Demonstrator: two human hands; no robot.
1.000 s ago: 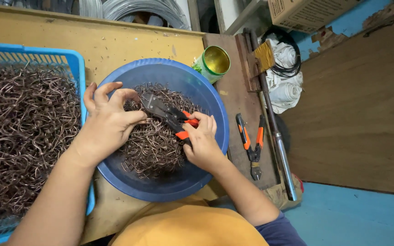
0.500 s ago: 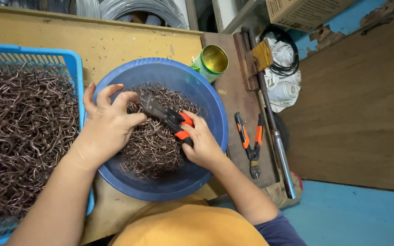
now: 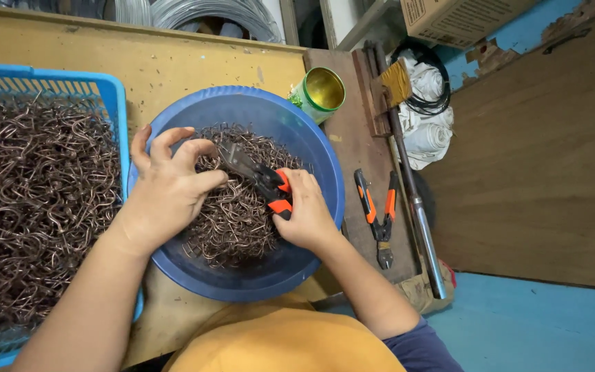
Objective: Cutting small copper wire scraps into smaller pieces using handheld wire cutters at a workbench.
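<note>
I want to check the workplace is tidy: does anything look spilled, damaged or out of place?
Nothing stands out. The wire pieces stay inside the blue bowl and blue basket. Spare pliers lie flat on the board. Only the green can lies tipped on its side.

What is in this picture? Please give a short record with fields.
left hand: left hand on the hooks, fingers curled
right hand: right hand grips pliers
bowl: blue bowl holds the hooks
basket: blue basket at left, full of bent wire
spare pliers: spare pliers lie on a board right of the bowl
can: green can behind the bowl
</note>
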